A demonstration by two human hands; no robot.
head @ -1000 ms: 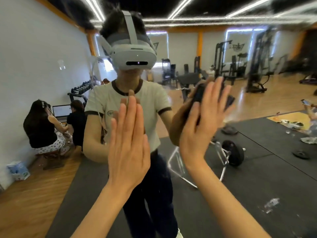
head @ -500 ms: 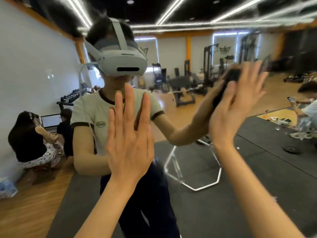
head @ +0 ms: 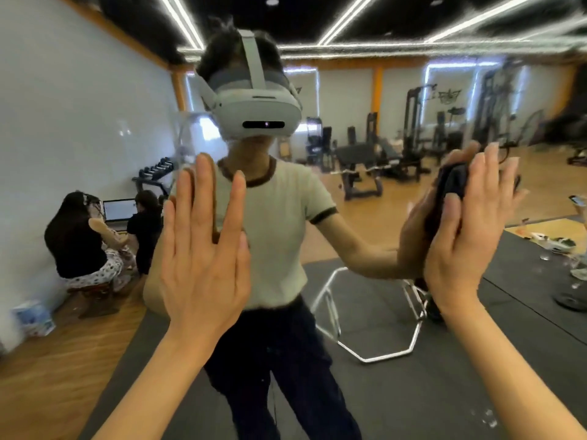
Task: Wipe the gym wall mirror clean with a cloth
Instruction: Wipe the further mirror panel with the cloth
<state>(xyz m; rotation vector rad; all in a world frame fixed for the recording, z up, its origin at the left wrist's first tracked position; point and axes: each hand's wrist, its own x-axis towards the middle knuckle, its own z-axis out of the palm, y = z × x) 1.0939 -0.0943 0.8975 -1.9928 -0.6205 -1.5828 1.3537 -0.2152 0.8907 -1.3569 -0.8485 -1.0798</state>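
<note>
Two hands on the wall mirror (head: 79, 122): left hand (head: 203, 255) flat, fingers straight, bracing; right hand (head: 463, 236) presses the dark cloth (head: 451, 188) on glass at right. Mid-wipe; next, sweep cloth over unwiped area.

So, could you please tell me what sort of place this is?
Most likely a gym, seen in a wall mirror: weight machines stand along the far wall, a dumbbell rack sits at the left, and a hexagonal lifting bar lies on dark floor mats.
</note>
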